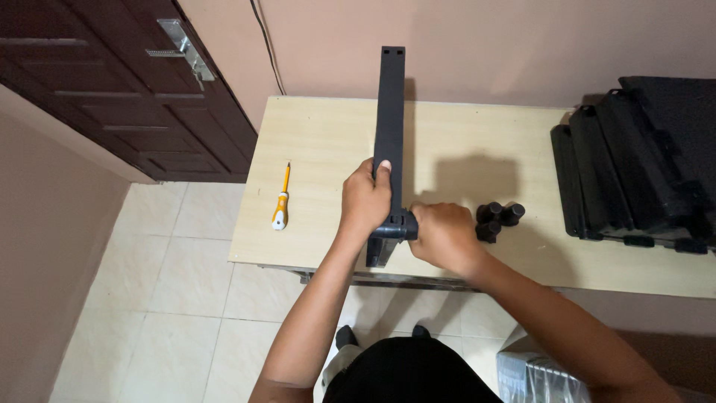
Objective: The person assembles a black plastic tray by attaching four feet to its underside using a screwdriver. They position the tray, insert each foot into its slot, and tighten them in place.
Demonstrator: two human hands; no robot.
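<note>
A view from above looks down at a person's two bare arms reaching over a pale wooden desk (321,134). The left hand (365,200) is wrapped around a long black flat bar (389,112), thumb pressed against its face. The bar runs away from the hand toward the wall, its far end rising past the desk's back edge, with two small holes at that end. Its near end carries a black fitting (393,227) that sits between the two hands at the desk's front edge, with part of it reaching just past the edge.

The right hand (444,235) is clenched around the right side of that fitting, knuckles up, touching it just beside the left hand. What the fingers hold inside the fist cannot be seen.

Just to the right of the right hand, a small cluster of black cylindrical parts (498,218) rests on the desk. Farther right, well apart from the hands, lies a stack of black moulded panels (641,164). To the left of the left hand, a screwdriver with a yellow and white handle (281,200) lies on the desk, tip pointing away. Beyond it, a dark brown door (112,89) meets a tiled floor (171,298).
</note>
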